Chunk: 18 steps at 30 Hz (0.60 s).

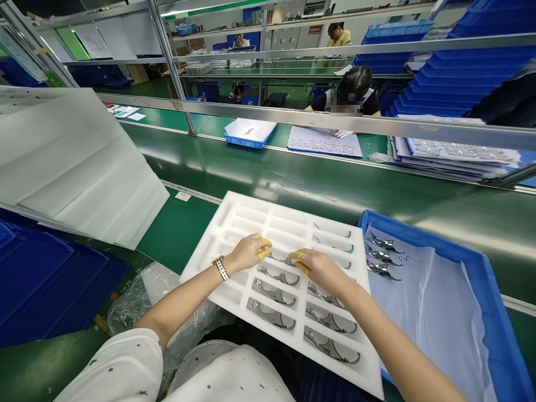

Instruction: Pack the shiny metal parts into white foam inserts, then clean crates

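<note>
Working w/ both hands over the white tray (199, 259), you're handling a slim metal part (281, 259) that's sitting in the middle col., approx. halfway btwn the tray's far & near edges. Your L hand (250, 251) is resting at the part's left end, your R hand (320, 269) at its right; both are half-curled, yellow-covered fingertips sitting right by the metal. Can't tell if either's actually gripping. A link band (220, 268) is circling your L wrist. Other metal parts (330, 349) are filling slots toward the tray's near edge & along its right edge. Just past that right edge, a blue bin (422, 233) is standing, its white liner (419, 312) carrying 3 shiny pieces (383, 257) near the bin's far-left corner.
</note>
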Tool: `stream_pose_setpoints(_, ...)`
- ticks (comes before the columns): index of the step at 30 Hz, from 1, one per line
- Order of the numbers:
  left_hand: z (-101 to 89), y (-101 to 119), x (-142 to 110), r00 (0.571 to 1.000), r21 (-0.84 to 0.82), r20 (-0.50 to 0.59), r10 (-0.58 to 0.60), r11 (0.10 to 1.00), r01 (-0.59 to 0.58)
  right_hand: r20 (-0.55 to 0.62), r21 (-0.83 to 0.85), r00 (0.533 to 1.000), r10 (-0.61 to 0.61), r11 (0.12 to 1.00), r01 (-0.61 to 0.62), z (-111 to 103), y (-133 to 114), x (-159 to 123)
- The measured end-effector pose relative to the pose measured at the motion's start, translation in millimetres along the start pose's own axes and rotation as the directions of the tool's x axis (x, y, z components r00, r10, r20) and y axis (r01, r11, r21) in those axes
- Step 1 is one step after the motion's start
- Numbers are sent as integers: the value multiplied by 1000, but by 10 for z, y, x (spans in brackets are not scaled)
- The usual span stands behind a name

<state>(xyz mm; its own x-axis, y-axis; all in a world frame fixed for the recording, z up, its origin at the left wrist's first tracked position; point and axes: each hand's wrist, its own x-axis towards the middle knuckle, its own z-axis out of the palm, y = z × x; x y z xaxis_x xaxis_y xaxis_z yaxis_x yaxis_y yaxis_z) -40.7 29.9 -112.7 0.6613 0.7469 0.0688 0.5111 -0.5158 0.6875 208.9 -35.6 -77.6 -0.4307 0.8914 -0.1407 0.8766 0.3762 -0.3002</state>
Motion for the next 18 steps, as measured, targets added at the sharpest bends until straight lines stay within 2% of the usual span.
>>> stream_pose_setpoints(2,11,-18,24,999,61,25,45,997,-46,-65,-42,998,25,999,-28,4,75,-110)
stream_pose_setpoints(3,7,-26,40,998,82,42,57,995,-60,-60,-92,998,32,995,-38,4,92,-141)
stream_pose_setpoints(7,-34,-52,120,998,76,52,36,996,-40,70,-253,997,17,968,1,-15,-2,-103)
stream_pose_setpoints(13,-64,-131,159,1000,-99,3,5,995,-5,214,-321,972,100,947,-27,-129,-207,107)
stream_pose_setpoints(15,-64,-156,144,999,-185,-14,-38,982,35,230,-305,971,72,952,2,-166,-199,133)
stream_pose_setpoints(18,-50,-189,121,990,-288,-43,-131,951,113,193,-238,981,7,970,40,-176,-133,126)
